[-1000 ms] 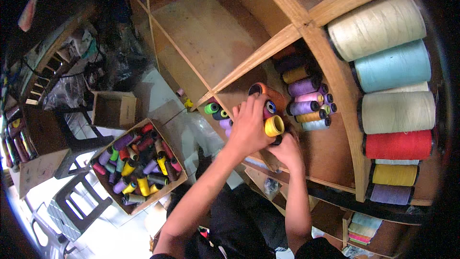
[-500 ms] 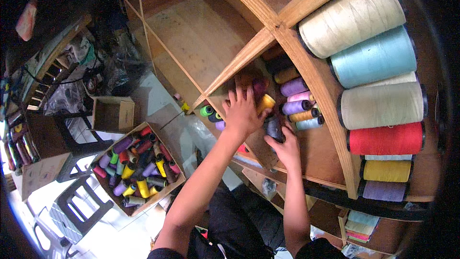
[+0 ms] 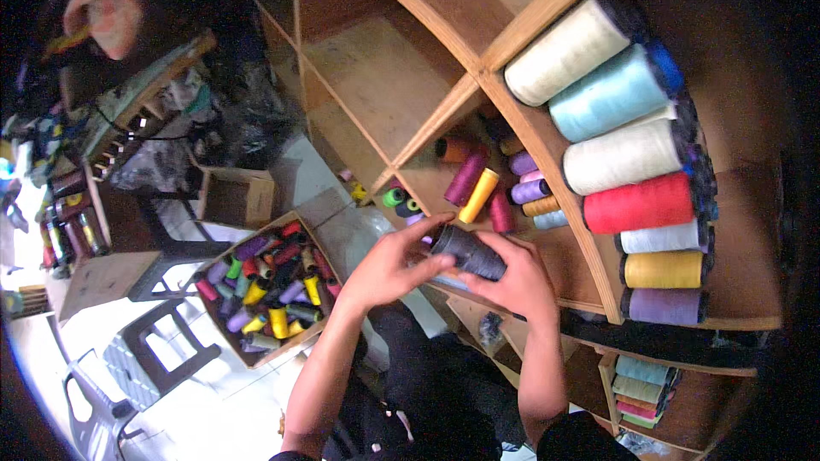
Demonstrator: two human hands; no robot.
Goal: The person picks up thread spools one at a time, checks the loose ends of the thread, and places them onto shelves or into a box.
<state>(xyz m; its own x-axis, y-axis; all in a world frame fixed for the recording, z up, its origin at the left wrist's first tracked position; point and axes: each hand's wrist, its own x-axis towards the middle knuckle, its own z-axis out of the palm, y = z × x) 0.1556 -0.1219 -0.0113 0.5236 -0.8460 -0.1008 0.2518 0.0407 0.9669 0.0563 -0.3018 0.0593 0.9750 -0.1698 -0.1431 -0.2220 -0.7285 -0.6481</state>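
A dark grey spool of thread [image 3: 470, 254] is held between my two hands, just in front of the wooden shelf [image 3: 472, 101]. My right hand [image 3: 523, 280] wraps round its right side, thumb below. My left hand [image 3: 395, 263] closes on its left end with thumb and fingers. Behind them in the compartment, a yellow spool [image 3: 479, 196] leans beside a magenta spool [image 3: 465, 177] and a dark red spool [image 3: 501, 212]. Further right lie several smaller spools, among them a purple one [image 3: 530, 192] and a brown one [image 3: 541, 207].
Large cones of thread, including a red one [image 3: 639, 203], fill the compartment at right. A cardboard box [image 3: 253, 364] of mixed spools stands at lower left, near a dark plastic stool [image 3: 162, 346]. Another cardboard box [image 3: 236, 201] sits behind it.
My hands have come back out of the compartment toward me with the dark grey spool between them. My left hand has left the yellow and magenta spools. The view has shifted somewhat.
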